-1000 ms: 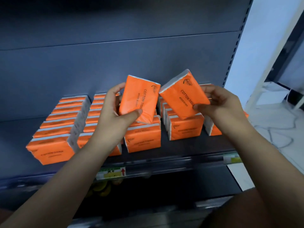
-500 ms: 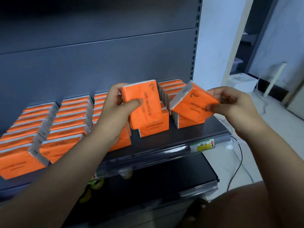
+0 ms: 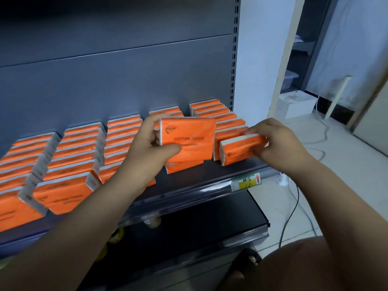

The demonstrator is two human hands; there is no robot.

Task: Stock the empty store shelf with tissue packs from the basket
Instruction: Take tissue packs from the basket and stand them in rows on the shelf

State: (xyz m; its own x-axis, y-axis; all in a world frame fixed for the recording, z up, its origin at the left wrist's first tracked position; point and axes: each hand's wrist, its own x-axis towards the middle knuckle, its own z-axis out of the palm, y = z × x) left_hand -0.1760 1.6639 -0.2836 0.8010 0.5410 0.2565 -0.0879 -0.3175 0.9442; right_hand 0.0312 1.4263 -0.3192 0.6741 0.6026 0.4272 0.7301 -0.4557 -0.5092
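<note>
We record tissue packs (image 3: 75, 156) in front-to-back rows across the shelf (image 3: 210, 174), our left hand (image 3: 147, 152) holding one pack (image 3: 189, 141) over the second row from the right, our right hand (image 3: 279, 143) holding another pack (image 3: 239, 149) fronting the rightmost row.

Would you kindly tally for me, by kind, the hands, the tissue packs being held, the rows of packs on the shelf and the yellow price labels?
Hands: 2, left and right
Held tissue packs: 2, one in the left, one in the right
Rows of packs on the shelf: 5
Yellow price labels: 1
Total: 10
</note>
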